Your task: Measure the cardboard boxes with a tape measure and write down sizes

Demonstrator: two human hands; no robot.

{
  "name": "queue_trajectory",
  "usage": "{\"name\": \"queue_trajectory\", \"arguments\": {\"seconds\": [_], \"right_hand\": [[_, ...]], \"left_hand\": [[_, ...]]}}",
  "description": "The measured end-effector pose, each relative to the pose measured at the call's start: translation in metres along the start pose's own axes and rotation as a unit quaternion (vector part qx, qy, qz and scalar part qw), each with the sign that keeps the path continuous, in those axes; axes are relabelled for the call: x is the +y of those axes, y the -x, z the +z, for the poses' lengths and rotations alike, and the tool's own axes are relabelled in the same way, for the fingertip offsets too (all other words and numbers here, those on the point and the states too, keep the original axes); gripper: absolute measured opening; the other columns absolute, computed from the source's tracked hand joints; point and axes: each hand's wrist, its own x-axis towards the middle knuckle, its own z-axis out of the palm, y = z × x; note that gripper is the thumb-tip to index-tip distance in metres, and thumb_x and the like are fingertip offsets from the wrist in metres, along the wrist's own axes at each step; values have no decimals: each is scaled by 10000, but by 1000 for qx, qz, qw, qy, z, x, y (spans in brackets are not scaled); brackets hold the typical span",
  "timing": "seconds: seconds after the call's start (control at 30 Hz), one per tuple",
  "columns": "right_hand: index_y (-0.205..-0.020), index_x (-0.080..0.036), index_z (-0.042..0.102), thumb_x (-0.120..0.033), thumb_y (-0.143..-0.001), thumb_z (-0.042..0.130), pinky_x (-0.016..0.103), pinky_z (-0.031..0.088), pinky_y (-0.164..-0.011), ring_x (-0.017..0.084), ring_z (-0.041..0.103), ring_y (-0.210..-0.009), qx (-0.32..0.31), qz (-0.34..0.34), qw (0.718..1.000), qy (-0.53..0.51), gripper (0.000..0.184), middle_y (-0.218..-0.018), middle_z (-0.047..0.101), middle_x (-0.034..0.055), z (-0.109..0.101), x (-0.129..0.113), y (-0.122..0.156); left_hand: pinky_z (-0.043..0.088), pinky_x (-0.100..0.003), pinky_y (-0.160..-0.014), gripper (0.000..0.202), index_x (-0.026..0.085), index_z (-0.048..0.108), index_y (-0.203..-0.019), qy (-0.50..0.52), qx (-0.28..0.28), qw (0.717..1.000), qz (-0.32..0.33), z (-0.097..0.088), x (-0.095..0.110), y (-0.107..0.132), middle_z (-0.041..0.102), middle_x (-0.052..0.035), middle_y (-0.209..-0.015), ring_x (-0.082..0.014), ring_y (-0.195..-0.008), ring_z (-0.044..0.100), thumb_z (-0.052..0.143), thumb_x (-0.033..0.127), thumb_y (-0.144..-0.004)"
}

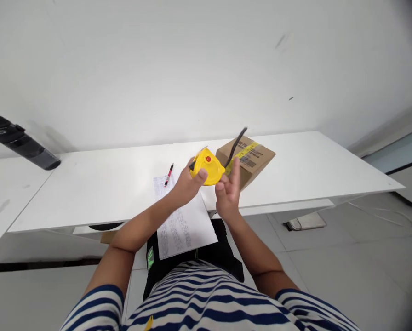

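My left hand [188, 184] is closed around a yellow tape measure [211, 169] with a red button on its face, its thumb pressed on the front. My right hand [229, 193] is at the case's right corner, thumb and curled fingers gripping there, index finger pointing up. From that corner a dark strap [236, 146] sticks up, slightly blurred. Behind the hands a brown cardboard box [261, 158] with yellow tape across it rests on the white table. Sheets of written paper [187, 230] lie below my left hand, overhanging the table's front edge. A red and black pen [169, 174] lies on the upper sheet.
A dark bottle [25, 143] stands at the far left of the white table [306, 170], against the wall. The table's front edge runs before my body. On the grey floor to the right are a light flat item [307, 221] and a thin cable [381, 210].
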Motion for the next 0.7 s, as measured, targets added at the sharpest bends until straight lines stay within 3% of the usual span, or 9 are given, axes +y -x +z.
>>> {"name": "queue_trajectory", "arguments": {"seconds": [0.07,0.13,0.23,0.33,0.4,0.43,0.53,0.6,0.7], "right_hand": [[-1683,-279,44,-708,-913,583,529,626,-919,328,751,-1037,53,-87,985,136,1033,-1152,722,152,-20,12,18],[-1648,-272,186,-711,-857,668,503,640,-832,334,743,-971,109,-155,942,276,1025,-1164,700,172,-46,21,29],[-1573,-296,375,-570,-898,698,443,634,-729,285,710,-866,166,-225,872,401,796,-1094,670,137,-86,17,29],[-1455,-343,549,-351,-952,652,416,618,-696,254,689,-868,207,-275,836,427,513,-1079,615,105,-118,-3,25],[-1351,-361,629,-287,-943,651,436,622,-709,270,691,-938,242,-307,816,427,415,-1156,593,116,-131,-13,26],[-1311,-362,650,-272,-932,663,448,623,-716,276,692,-955,253,-320,806,429,390,-1186,593,121,-136,-17,28],[-1264,-350,664,-257,-906,694,483,608,-757,282,704,-933,238,-321,794,459,371,-1167,664,122,-143,-20,37],[-1309,-330,631,-271,-909,692,518,587,-803,299,713,-937,229,-298,810,451,409,-1124,714,127,-144,-19,43],[-1372,-300,587,-347,-925,677,554,568,-849,313,714,-949,234,-261,843,408,459,-1082,739,132,-144,-16,49]], "left_hand": [[557,-439,-1093,921,233,643,-1354,100,-56,990,-86,25,9,5,747,-148,-1300,-310,-1332,653,383,952,-842],[566,-431,-1082,862,229,688,-1278,163,-110,970,-143,47,16,7,781,-141,-1203,-293,-1266,692,369,923,-878],[574,-469,-1077,792,214,701,-1231,113,-205,962,-143,69,20,6,761,-159,-1214,-326,-1248,691,549,883,-835],[416,-607,-1243,920,227,658,-1337,-47,-225,970,-77,80,19,1,584,-197,-1533,-437,-1527,437,753,856,-672],[209,-658,-1337,1051,258,577,-1460,-114,-205,972,-30,84,19,-3,352,-171,-1730,-445,-1654,169,822,820,-607],[173,-657,-1346,1064,272,540,-1500,-125,-202,971,-19,86,20,-6,287,-156,-1763,-431,-1667,126,824,802,-623],[430,-573,-1228,854,277,533,-1482,-90,-261,959,-61,94,26,-14,453,-174,-1653,-374,-1527,442,728,745,-796],[561,-460,-1059,718,268,564,-1417,-62,-298,948,-92,101,28,-18,602,-162,-1482,-296,-1297,633,671,718,-867],[575,-397,-965,649,272,592,-1343,-78,-286,951,-89,110,25,-17,668,-125,-1354,-242,-1149,671,651,724,-881]]}}
